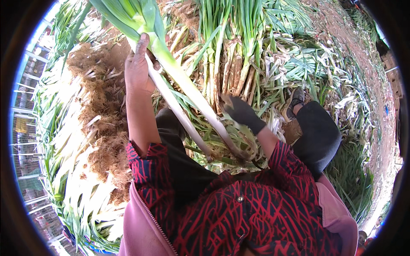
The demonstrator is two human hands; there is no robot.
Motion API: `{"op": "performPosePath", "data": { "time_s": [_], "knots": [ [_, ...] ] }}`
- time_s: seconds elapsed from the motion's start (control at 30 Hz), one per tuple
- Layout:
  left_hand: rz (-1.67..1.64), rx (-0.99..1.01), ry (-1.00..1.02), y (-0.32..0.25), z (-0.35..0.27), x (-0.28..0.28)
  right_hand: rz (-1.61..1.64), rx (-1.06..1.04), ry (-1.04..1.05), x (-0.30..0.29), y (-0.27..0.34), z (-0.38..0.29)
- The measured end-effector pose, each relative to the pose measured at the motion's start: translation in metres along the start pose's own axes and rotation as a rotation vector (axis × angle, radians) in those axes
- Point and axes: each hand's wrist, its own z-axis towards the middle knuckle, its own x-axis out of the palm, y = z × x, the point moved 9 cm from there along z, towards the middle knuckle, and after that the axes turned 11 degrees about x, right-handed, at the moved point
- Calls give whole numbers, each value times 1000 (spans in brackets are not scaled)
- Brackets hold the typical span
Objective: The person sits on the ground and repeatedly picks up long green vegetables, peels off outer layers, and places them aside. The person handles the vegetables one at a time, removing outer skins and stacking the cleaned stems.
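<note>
Bare and raised at the upper left, my left hand (141, 65) grips two long leeks (192, 84) where the white stems turn into green leaves. Their root ends slant down between my knees. My right hand (240, 112), in a dark glove with the fingertips uncovered, is to the right of the stems. Its fingers look slightly blurred and spread, and nothing shows in them. Peeled outer leaves (246, 140) hang by the lower stem, below the glove. Beyond my right hand lie several unpeeled leeks (235, 67) with brown, dirty stems.
A long heap of leeks (70, 153) with brown roots (102, 128) runs down the left side. Stripped leaves (288, 64) cover the ground at the upper right, near my shoe (296, 100). A wire mesh structure (28, 128) stands at the far left.
</note>
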Motion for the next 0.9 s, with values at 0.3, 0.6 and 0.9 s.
{"op": "performPosePath", "data": {
  "time_s": [0.3, 0.6, 0.9],
  "knots": [
    [-84, -51, 98, 20, -5, -1, 383, -141, -258, -59, 188, 42],
    [-181, -89, 208, 22, -7, 14, 904, -56, -131, -52, 164, 49],
    [-80, -168, 18, 34, -13, 13, 526, 77, -134, -78, 170, 82]
  ]
}}
